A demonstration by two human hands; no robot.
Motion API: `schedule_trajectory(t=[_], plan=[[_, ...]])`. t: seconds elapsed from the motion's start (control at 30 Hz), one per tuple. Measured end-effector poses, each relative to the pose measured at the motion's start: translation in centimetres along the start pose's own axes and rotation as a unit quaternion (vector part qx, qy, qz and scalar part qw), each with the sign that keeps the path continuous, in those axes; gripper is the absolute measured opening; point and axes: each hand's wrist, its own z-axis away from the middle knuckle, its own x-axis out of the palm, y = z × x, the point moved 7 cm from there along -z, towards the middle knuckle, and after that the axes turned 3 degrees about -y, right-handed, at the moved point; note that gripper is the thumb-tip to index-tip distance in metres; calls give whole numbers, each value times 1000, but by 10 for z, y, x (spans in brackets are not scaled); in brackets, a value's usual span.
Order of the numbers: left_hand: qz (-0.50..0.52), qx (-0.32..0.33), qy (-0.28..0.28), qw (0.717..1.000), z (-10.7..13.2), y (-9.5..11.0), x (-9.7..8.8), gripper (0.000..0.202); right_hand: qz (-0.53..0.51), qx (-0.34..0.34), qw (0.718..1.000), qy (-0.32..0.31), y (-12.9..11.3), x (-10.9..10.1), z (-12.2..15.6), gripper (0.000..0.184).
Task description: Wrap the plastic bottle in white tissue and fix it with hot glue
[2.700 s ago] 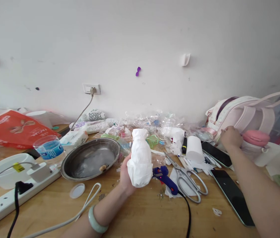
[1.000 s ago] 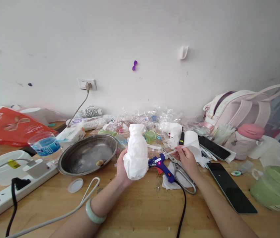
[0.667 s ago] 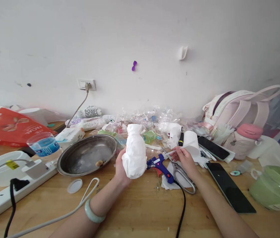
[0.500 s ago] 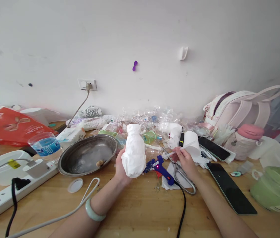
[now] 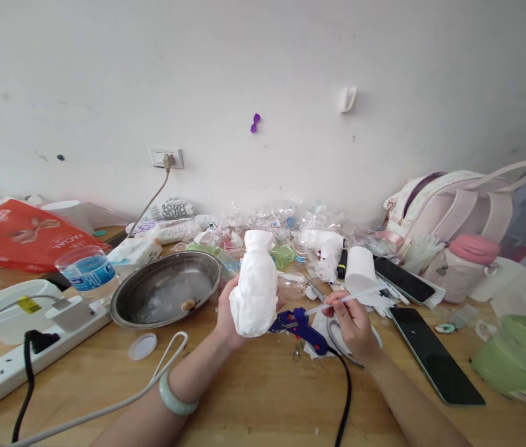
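In my left hand (image 5: pixel 230 316) is a bottle-shaped form wrapped in white paper or cloth (image 5: pixel 254 285), held upright with the fingers around its back. A blue glue gun (image 5: pixel 304 329) lies just right of it, its front end partly hidden behind the white form. My right hand (image 5: pixel 353 326) pinches a translucent glue stick (image 5: pixel 325 306) between thumb and fingers. The stick's left end is at the rear of the glue gun; I cannot tell whether it is inside. Grey-handled scissors (image 5: pixel 337 338) and white paper lie beneath my right hand.
A metal basin (image 5: pixel 164 288) stands left, near a power strip (image 5: pixel 34 360) and cables. Crumpled plastic bottles (image 5: pixel 285 217) line the wall. On the right are a white paper roll (image 5: pixel 360 268), two phones (image 5: pixel 435 354), a green container (image 5: pixel 514 357) and a pink backpack (image 5: pixel 449 205).
My right hand has moved slightly right and down, bringing the glue stick to the glue gun's rear end. The gun's rear has tilted lower. My left hand still holds the white form.
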Motion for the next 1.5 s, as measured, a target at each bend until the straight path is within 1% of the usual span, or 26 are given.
schedule_trajectory(t=[0.1, 0.17, 0.27, 0.33, 0.47, 0.63, 0.73, 0.83, 1.03, 1.23, 1.3, 1.4, 1.5], plan=[[-17, -13, 11, 1000, 1, -3, -1, 42, -2, -18, 1000, 14, -2, -1, 0, 30], [-24, -13, 19, 999, 1, -4, -2, 39, 4, -35, 999, 19, -4, -1, 1, 29], [-30, -7, 41, 999, 2, -3, -5, 33, 30, -53, 998, 17, -6, -2, 2, 28], [-36, -8, 53, 998, 2, -2, -7, 33, 50, -57, 997, 11, -7, -2, 3, 29], [-35, -3, 57, 998, 2, 0, -6, 36, 76, -40, 996, -13, -6, 2, 4, 28], [-37, 3, 67, 997, 3, 1, -6, 34, 30, 7, 999, -16, 0, 6, 4, 29], [-41, 0, 58, 997, 3, 0, -6, 32, 17, 28, 999, -15, 2, 7, 3, 32], [-44, -9, 43, 998, 3, -1, -5, 35, 9, 41, 999, -27, 4, 10, 3, 36], [-49, -14, 33, 998, 3, -2, -6, 36, -11, 71, 997, -27, 9, 10, 1, 38], [-62, -21, 11, 998, 0, -4, -6, 43, 1, 114, 993, -27, 11, 10, 1, 33], [-63, -24, 5, 998, 0, -5, -6, 41, -16, 115, 993, -32, 13, 12, 1, 31], [-55, -25, 2, 998, 0, -5, -5, 36, -39, 94, 993, -55, 12, 17, 2, 27], [-43, -31, -7, 999, 2, -7, -2, 34, -32, 75, 994, -71, 9, 20, 1, 22]])
